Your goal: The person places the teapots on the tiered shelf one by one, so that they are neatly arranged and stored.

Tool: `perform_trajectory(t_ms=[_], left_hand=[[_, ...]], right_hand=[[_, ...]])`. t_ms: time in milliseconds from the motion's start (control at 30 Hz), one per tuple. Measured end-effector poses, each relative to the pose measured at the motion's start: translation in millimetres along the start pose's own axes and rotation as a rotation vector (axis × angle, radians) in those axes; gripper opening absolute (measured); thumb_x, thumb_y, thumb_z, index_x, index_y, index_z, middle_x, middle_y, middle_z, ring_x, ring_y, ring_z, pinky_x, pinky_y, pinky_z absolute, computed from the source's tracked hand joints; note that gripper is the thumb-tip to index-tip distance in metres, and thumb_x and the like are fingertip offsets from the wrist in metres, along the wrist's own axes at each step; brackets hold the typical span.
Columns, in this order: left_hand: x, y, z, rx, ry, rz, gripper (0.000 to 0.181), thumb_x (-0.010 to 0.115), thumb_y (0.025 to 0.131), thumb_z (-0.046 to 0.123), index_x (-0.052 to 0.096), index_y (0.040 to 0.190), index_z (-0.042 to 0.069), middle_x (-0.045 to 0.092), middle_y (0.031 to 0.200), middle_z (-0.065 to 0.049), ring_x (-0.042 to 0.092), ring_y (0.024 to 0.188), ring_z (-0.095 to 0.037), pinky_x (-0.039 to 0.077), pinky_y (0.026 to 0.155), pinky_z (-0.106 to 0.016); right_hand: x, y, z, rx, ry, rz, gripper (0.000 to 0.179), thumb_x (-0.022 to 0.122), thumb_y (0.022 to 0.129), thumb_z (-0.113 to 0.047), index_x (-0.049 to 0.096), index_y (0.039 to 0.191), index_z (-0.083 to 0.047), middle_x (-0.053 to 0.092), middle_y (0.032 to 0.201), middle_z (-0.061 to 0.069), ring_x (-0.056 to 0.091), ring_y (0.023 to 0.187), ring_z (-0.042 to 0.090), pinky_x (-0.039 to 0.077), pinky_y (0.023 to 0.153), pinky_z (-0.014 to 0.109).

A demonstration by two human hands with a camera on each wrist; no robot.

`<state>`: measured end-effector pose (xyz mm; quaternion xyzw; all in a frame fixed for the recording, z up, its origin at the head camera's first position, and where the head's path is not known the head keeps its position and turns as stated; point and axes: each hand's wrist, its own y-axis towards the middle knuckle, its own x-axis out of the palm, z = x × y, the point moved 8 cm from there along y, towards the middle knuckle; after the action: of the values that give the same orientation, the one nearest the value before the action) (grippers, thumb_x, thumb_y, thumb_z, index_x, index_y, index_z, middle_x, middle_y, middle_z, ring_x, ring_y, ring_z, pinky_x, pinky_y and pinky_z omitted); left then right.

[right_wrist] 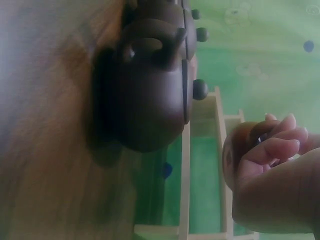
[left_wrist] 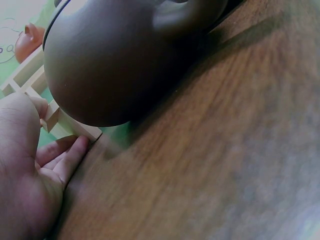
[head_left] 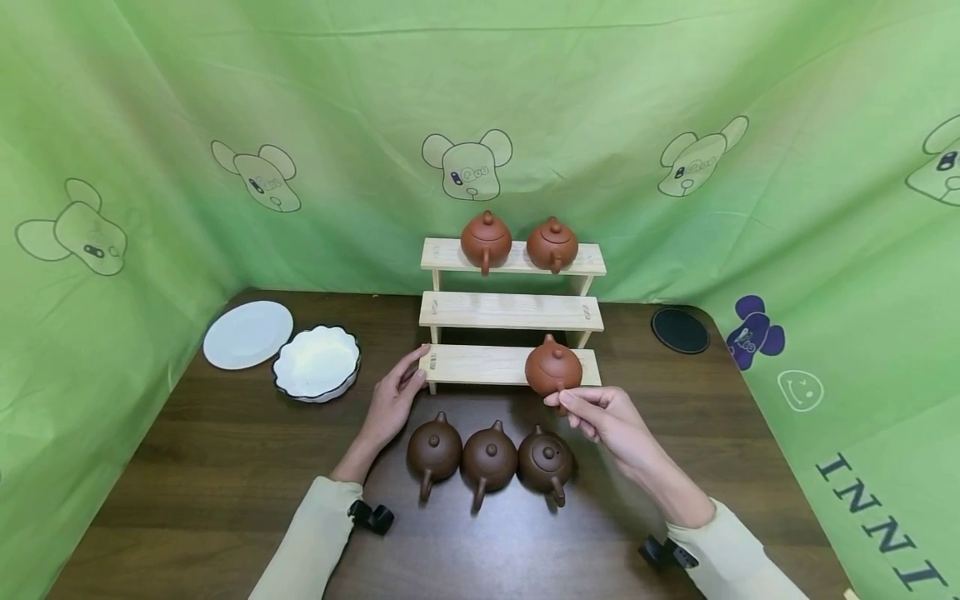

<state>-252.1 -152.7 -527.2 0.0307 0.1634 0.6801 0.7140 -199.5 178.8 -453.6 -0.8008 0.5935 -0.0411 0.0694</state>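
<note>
My right hand point(head_left: 611, 421) pinches the handle of a reddish-brown teapot point(head_left: 553, 367) at the right part of the lowest step; whether its base touches the board I cannot tell. In the right wrist view the fingers curl round that handle. My left hand point(head_left: 392, 404) holds the left end of the three-step wooden stand point(head_left: 480, 364), thumb and fingers about the lowest step in the left wrist view. Two more reddish-brown teapots, one left point(head_left: 486, 240) and one right point(head_left: 552, 244), stand on the top step. The middle step point(head_left: 510, 310) is bare.
Three dark brown teapots, left point(head_left: 434, 450), middle point(head_left: 490, 457) and right point(head_left: 546, 461), stand in a row before the stand, between my forearms. A white plate point(head_left: 248, 335) and a scalloped white dish point(head_left: 317, 363) lie left. A black oval mat point(head_left: 679, 331) lies right. Green cloth point(head_left: 360, 200) hangs behind.
</note>
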Motion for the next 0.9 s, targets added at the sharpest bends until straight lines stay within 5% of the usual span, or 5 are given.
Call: perform_trajectory(t_ms=[300,600,900], left_hand=[[0.1,0.1,2.3,-0.009,0.008,0.005,0.044,0.06,0.117,0.023,0.061,0.16,0.012,0.056,0.165,-0.018,0.065,0.141,-0.03,0.059,0.106,-0.022],[0.4,-1.5,2.7,0.016,-0.004,-0.001,0.045,0.061,0.117,0.026,0.062,0.16,0.015,0.057,0.165,-0.016,0.065,0.139,-0.027,0.059,0.105,-0.022],[-2.1,1.1,-7.1,0.066,-0.007,0.01,0.044,0.062,0.116,0.029,0.064,0.159,0.018,0.06,0.162,-0.013,0.067,0.138,-0.025,0.059,0.107,-0.023]], right_hand=[[14,17.5,-16,-0.011,0.047,0.005,0.023,0.07,0.111,-0.015,0.084,0.114,0.003,0.063,0.073,-0.004,0.047,0.058,0.001,0.037,0.05,0.013],[25,43.1,-32,-0.032,0.087,0.04,0.019,0.068,0.111,-0.012,0.087,0.107,-0.01,0.064,0.072,-0.005,0.048,0.058,0.001,0.037,0.05,0.012],[42,66.3,-35,-0.041,0.07,0.008,0.027,0.069,0.112,-0.016,0.081,0.118,0.007,0.062,0.072,-0.007,0.046,0.058,0.0,0.034,0.049,0.014]])
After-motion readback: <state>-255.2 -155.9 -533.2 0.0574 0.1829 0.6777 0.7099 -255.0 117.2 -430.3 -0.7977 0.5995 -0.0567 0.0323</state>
